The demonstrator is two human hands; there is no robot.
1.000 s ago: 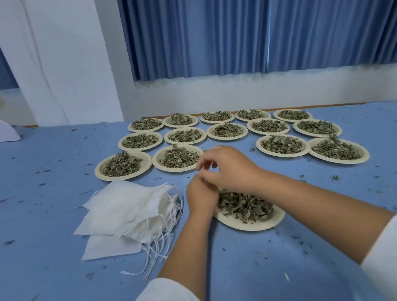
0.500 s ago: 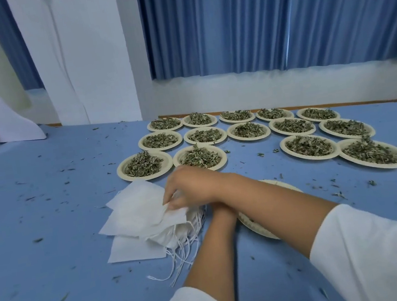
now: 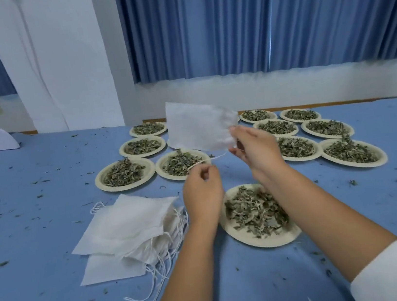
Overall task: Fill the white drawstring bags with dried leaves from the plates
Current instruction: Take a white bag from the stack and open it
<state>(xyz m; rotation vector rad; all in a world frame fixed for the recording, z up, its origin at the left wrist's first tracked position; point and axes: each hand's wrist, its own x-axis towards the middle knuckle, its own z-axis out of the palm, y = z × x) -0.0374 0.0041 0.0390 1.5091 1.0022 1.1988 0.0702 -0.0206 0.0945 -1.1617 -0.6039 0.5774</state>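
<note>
Head view: the right hand (image 3: 256,150) holds one white drawstring bag (image 3: 197,130) lifted above the table (image 3: 37,224), its grip clamped on the puckered mouth edge, so the flat body hangs free to the left. The left hand (image 3: 202,193), lower and just beside it, has its grip pinched together on the drawstring (image 3: 215,158), a thin cord stretched between the two hands, probably to loosen the mouth before filling. Directly beneath sits the near plate (image 3: 269,242), heaped with dried leaves (image 3: 254,209) and placed close so handfuls travel a short way. The stack of bags (image 3: 126,224) lies just left of that plate, within easy reach. The other plates (image 3: 100,183) wait in rows beyond, full.
</note>
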